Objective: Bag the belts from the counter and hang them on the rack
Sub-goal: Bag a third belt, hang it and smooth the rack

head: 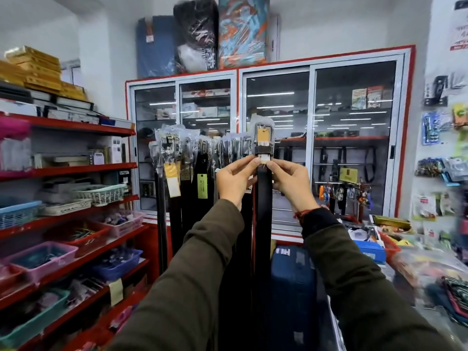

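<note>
While the bagged belt (264, 198) hangs vertically, buckle up, left hand (234, 179) and right hand (291, 183) pinch it below the buckle

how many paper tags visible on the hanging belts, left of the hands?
2: a yellow-and-white tag on the left belts, a green tag just right of it. Others may be hidden among the bagged belts.

Bright, even light; ceiling tubes glare in cabinet glass (352, 110); right edge blurred.
</note>
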Tool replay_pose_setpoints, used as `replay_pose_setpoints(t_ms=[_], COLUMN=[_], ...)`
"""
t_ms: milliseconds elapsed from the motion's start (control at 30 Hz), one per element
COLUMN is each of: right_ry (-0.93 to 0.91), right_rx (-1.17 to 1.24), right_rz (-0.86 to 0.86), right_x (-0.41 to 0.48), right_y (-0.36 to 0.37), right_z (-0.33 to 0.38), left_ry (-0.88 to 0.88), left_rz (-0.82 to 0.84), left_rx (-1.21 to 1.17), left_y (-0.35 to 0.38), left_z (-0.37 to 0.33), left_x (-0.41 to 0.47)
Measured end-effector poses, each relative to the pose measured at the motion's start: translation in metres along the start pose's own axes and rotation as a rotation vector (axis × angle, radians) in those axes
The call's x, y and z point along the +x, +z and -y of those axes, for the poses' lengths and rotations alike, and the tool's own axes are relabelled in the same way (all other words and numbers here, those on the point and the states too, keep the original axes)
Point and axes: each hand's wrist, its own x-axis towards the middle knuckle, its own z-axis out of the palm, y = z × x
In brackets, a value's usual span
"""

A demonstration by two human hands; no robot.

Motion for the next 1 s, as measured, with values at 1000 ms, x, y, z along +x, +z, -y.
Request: replay_pose_setpoints(t_ms=[1000], right_ry=[-0.561], right_rx=[-1.181], right_rz=[0.213], right_x=[0.04], right_y=[-0.015], right_z=[-0.058], left_ry=[0.727], left_rz=[0.297], left_rx=[1.824], left_y=[-0.042], left_z=[0.029], left_x=[0.047])
